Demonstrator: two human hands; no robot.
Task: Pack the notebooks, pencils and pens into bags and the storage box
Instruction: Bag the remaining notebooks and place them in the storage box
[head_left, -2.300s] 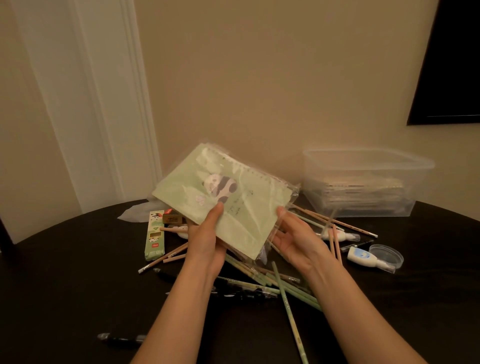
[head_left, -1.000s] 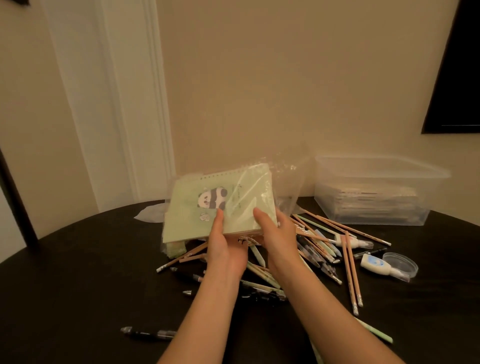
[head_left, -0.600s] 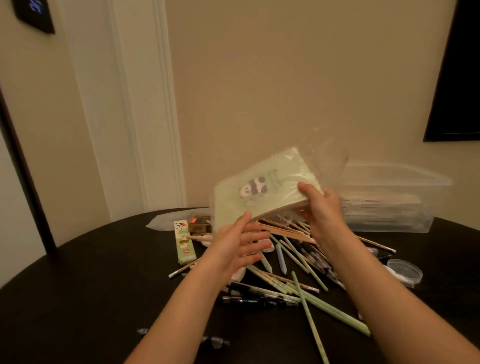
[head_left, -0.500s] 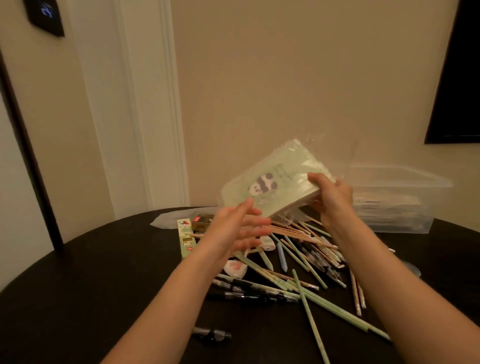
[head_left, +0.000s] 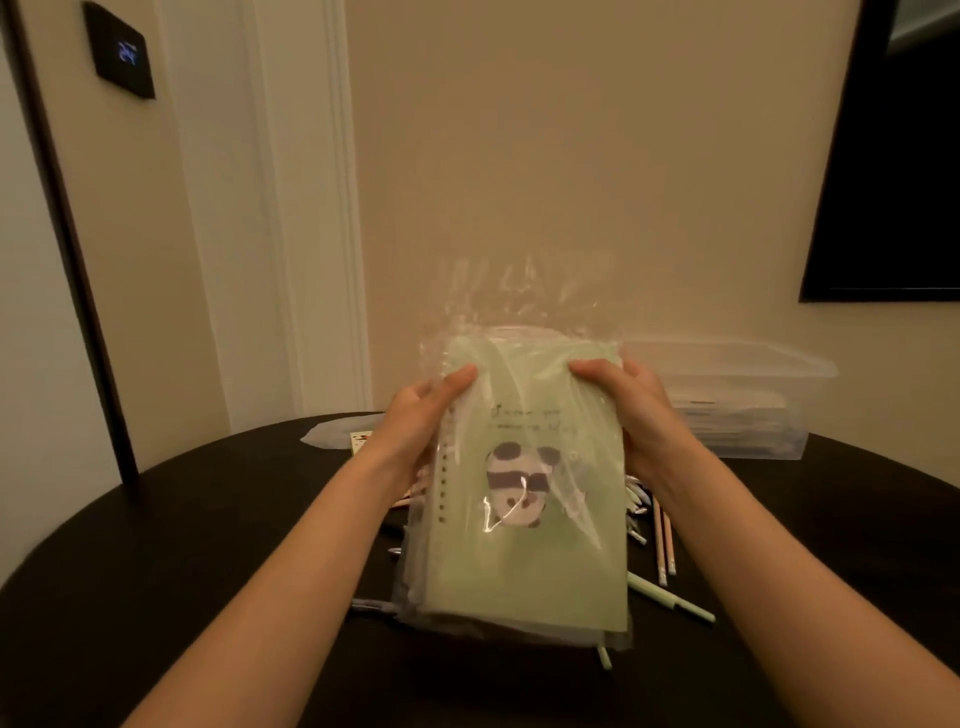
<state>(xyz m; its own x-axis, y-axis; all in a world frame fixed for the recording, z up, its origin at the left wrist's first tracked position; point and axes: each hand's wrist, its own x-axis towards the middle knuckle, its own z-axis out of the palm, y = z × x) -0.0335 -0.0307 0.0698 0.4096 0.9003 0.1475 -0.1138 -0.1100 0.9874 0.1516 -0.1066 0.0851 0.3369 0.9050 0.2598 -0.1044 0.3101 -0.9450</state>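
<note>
Since half a second ago the pale green panda-cover notebook (head_left: 530, 566) in its clear plastic bag (head_left: 524, 291) has swung upright above the dark round surface (head_left: 182, 545). The left hand (head_left: 421, 415) and right hand (head_left: 636, 410) clamp its upper corners, thumbs in front.

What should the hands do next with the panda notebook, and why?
Probably fold down the loose top of the clear bag. The panda notebook already sits fully inside it, held upright by the left hand and right hand near its upper corners, and the bag's top sticks up unfolded above. Closed, it could go in the storage box behind.
</note>
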